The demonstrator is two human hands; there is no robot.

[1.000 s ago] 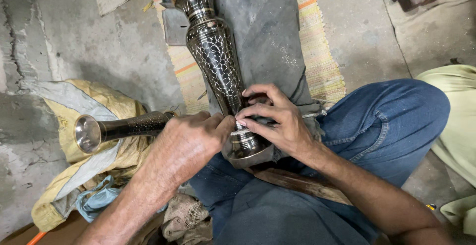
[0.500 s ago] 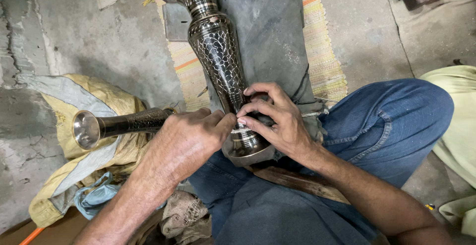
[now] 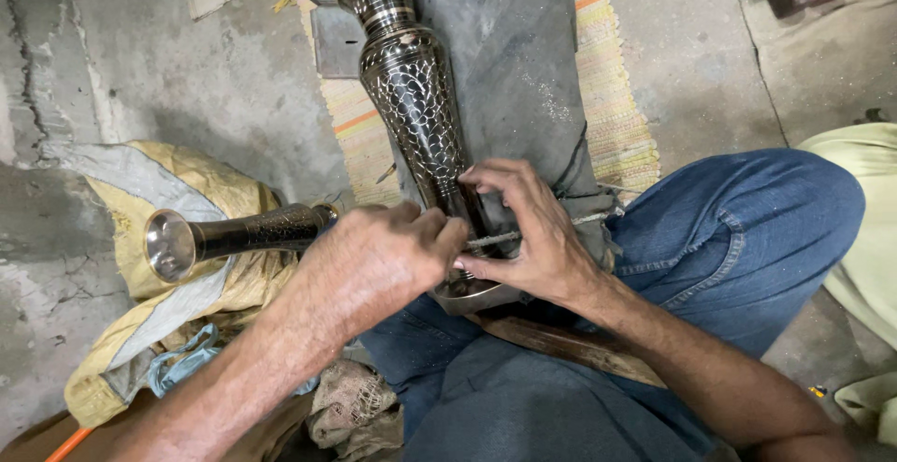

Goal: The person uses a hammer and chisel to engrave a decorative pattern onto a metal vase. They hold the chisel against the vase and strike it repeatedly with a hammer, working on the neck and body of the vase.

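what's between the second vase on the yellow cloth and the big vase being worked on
In the head view, the left hand lies between the smaller vase and the tall engraved vase.

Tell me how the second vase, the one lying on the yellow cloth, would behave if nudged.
The second vase lies on its side and looks round, so it would probably roll, curving since one end flares. Its polished metal surface may be slippery and likely stiff. The crumpled yellow cloth beneath it might slow any rolling.
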